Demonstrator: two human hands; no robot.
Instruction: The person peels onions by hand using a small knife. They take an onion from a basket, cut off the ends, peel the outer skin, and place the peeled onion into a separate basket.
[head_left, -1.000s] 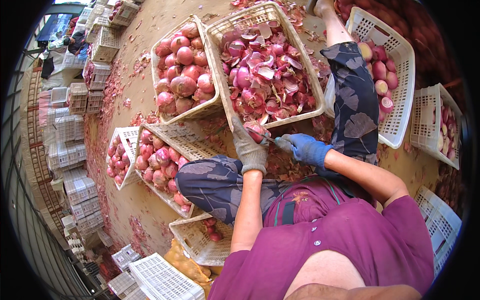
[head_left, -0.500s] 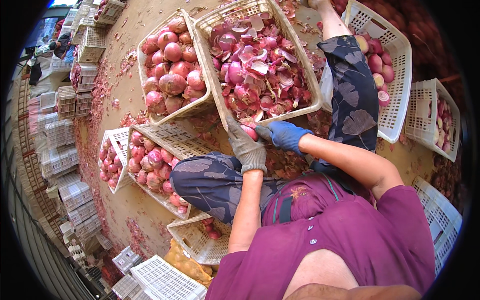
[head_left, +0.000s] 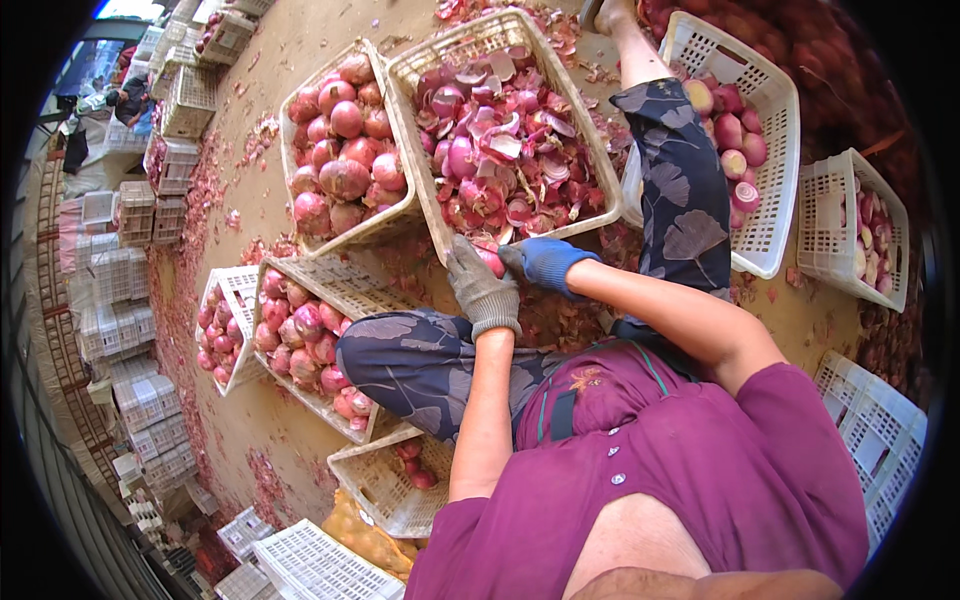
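My left hand [head_left: 480, 290], in a grey glove, is closed around a red onion [head_left: 489, 260] at the near edge of a crate. My right hand [head_left: 552, 266], in a blue and grey glove, is curled beside it, its thumb against the onion. Whatever may be inside the right fingers is hidden. Just beyond my hands stands the plastic crate [head_left: 421, 185], holding loose onion skins [head_left: 510, 140] and several onions. To its left, another crate [head_left: 352, 236] is filled with unpeeled red onions [head_left: 344, 178].
White crates with peeled onions [head_left: 733, 160] stand at the right, beyond my outstretched leg [head_left: 685, 200]. Two onion crates [head_left: 335, 280] sit left of my bent knee, and a crate with a few onions [head_left: 375, 490] lies nearer. Stacked crates [head_left: 120, 275] line the far left.
My view has shifted slightly, so the crates sit a little differently in it. Both hands stay together at the onion, which now shows less between the gloves.
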